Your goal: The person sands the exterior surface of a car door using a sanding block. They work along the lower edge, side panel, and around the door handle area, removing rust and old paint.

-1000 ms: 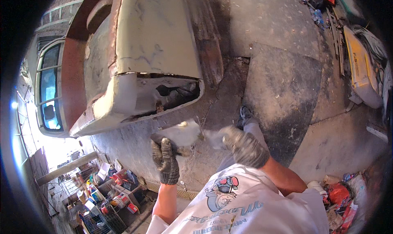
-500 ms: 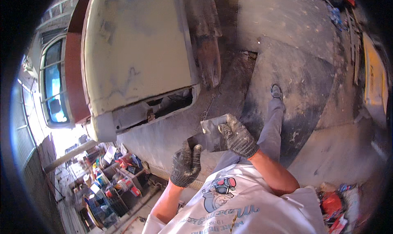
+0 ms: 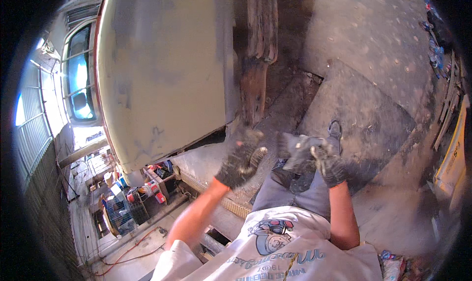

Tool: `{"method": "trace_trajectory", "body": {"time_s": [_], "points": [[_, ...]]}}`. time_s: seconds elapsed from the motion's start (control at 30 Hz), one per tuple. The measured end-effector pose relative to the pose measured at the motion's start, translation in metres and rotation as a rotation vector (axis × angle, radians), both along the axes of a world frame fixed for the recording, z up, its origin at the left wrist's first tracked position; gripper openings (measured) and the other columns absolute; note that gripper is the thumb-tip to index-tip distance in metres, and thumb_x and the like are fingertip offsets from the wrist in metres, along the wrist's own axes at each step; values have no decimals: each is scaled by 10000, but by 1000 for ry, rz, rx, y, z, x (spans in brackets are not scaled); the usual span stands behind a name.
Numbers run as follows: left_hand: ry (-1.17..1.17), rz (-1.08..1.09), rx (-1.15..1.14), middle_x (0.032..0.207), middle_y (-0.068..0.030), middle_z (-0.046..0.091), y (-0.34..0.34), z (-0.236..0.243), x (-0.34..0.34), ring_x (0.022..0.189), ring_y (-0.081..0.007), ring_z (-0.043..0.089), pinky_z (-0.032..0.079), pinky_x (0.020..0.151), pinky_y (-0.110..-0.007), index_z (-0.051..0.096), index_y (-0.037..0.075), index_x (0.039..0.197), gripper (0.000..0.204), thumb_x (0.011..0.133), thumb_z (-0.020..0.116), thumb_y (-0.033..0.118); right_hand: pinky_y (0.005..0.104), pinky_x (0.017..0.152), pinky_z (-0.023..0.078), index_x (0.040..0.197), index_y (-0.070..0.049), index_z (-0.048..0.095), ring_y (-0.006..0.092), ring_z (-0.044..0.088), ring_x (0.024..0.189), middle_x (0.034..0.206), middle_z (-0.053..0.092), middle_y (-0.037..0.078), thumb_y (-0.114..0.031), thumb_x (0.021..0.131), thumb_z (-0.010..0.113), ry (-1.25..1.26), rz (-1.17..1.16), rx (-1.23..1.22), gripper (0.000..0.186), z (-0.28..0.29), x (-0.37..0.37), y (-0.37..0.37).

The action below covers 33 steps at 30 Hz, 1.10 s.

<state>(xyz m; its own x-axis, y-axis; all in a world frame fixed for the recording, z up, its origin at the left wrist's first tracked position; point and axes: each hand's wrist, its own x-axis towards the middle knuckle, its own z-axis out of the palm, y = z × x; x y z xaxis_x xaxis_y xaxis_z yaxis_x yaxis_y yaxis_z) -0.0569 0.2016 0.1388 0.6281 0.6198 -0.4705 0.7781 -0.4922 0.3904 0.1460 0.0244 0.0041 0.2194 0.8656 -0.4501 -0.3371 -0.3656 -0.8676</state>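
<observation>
My right hand [image 3: 328,165], in a dark knitted work glove, grips a bent grey sheet piece [image 3: 299,146] in front of my thighs. Motion smears the sheet, so I cannot tell if it is metal or abrasive paper. To its left, my left hand [image 3: 242,158], gloved too, is raised beside the lower edge of a large pale yellow-green panel [image 3: 167,79] with grey patches. Blur hides its fingers, and whether it holds or touches anything is unclear. A dark opening [image 3: 209,139] runs along that panel's lower edge.
A vehicle window [image 3: 78,79] stands at the far left. Cluttered shelves [image 3: 130,202] with tools and boxes are at lower left, near a red hose [image 3: 130,251]. Flat sheets [image 3: 364,114] lie on the floor around my foot. A yellow panel [image 3: 452,158] leans at right.
Both hands have moved right, the left one also upward, and they are farther apart. The grey sheet has moved right with my right hand. The view has shifted, hiding more of the panel's opening.
</observation>
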Motion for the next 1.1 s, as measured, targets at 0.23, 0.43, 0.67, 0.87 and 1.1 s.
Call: {"method": "trace_trajectory", "body": {"time_s": [0.23,0.43,0.67,0.87,1.1], "points": [[943,-701,367,1573,-194,238,134,-38,-74,1473,-333,166,74,1229,-439,407,-20,1423,833,808,599,509,477,881,497,1235,-187,640,375,610,1017,1210,610,190,-111,872,583,-453,-9,-49,375,-84,35,-79],[956,-874,427,1603,-168,162,176,-41,-63,1488,-313,123,41,1230,-419,221,1,1515,988,794,617,547,411,879,483,1120,-89,669,318,609,1007,1134,643,173,-119,911,600,-443,-165,-165,221,-100,34,-108],[708,-654,595,1594,-190,180,262,-76,-5,1487,-349,106,45,1228,-437,216,-12,1513,1041,726,720,447,407,879,486,1077,-35,670,300,632,966,1069,672,141,-77,918,611,-837,-81,-25,175,-90,40,-109],[933,-729,475,1565,-233,227,153,-86,-64,1462,-396,171,83,1217,-474,294,-48,1472,936,791,703,446,435,855,507,1147,-118,670,307,642,967,1086,662,129,-129,903,642,-807,-3,-85,246,-86,26,-82],[-503,837,-775,1219,-76,607,-9,-46,-58,1095,-139,572,474,951,-313,525,9,1309,391,1019,529,271,454,963,470,1253,-203,620,344,599,1097,1213,634,142,-134,879,605,-196,52,77,380,-43,-40,9]]}}
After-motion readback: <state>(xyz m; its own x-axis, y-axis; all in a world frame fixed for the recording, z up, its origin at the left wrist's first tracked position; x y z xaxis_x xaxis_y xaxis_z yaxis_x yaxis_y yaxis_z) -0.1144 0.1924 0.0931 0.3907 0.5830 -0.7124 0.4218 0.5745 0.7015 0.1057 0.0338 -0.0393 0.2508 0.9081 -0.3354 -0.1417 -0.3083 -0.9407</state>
